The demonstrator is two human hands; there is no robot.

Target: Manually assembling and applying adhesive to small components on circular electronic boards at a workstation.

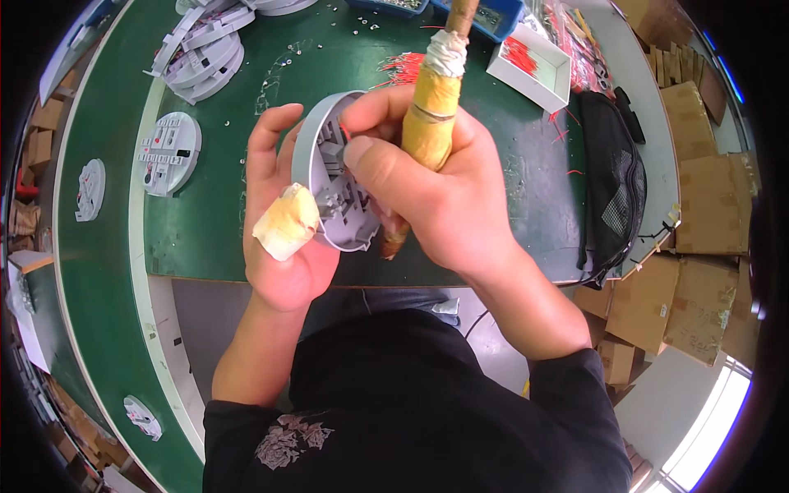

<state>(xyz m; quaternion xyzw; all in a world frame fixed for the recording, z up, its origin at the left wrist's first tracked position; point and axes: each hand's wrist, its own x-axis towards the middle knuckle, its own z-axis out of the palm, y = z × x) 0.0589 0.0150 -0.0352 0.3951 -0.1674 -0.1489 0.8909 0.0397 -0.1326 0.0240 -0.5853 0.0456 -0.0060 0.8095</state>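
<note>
The surface [526, 201] is green. To its left runs a long green strip [90, 271] with a pale edge. On the far right, brown boxes [703, 201] are piled up, and a bright window [703, 427] shines low down.

Two blue trays [485, 18] sit at the top, with one white box [561, 78] of red wires just beside them. One bunch of red wires [401, 66] lies loose on the surface. There is one black bag [604, 156] with mesh on the right. One round part [170, 154] lies alone near the left edge, and two pale parts [90, 191] lie on the green strip. A heap of grey cases [205, 70] is at the top left, too jumbled to count. Tiny shiny bits are scattered near it.

One round grey case [330, 177] is between the two hands, tipped up on its side. The left hand [269, 185] curls around its outside, with a yellowish wrap [286, 222] on the thumb. The right hand [436, 197] is closed around a yellow-wrapped stick [434, 111]. Its thumb and first finger reach into the case, close together by a red bit; I cannot tell if they pinch it.
</note>
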